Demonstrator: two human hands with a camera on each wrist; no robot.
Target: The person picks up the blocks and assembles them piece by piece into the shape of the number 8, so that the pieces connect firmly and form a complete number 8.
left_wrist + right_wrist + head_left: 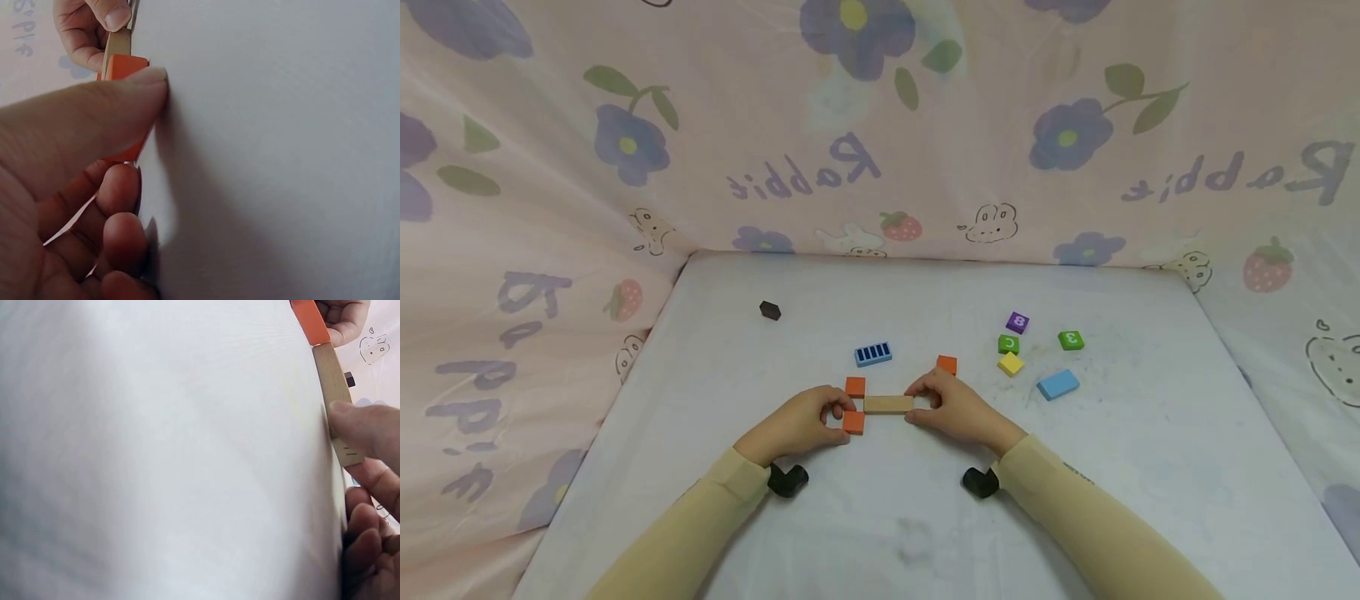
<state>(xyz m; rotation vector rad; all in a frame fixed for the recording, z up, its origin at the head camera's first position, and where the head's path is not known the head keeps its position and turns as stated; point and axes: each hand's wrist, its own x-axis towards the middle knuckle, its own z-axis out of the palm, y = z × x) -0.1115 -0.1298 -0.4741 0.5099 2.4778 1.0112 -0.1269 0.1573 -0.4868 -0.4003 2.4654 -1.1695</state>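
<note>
Tan, the wooden plank (888, 405) is pinched at one end by the right grip (958, 408), its other end beside an orange block (853, 423) the left grip (801, 422) pinches, a second orange block (855, 387) just behind, a blue striped block (873, 354) farther back on the white counter (887, 508).

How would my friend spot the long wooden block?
On the white table, look between the left hand and right hand. Beside two orange blocks is the wooden block: the only tan one, longer than those orange squares.

Soft, diffuse light with blurry-edged shadows
</note>
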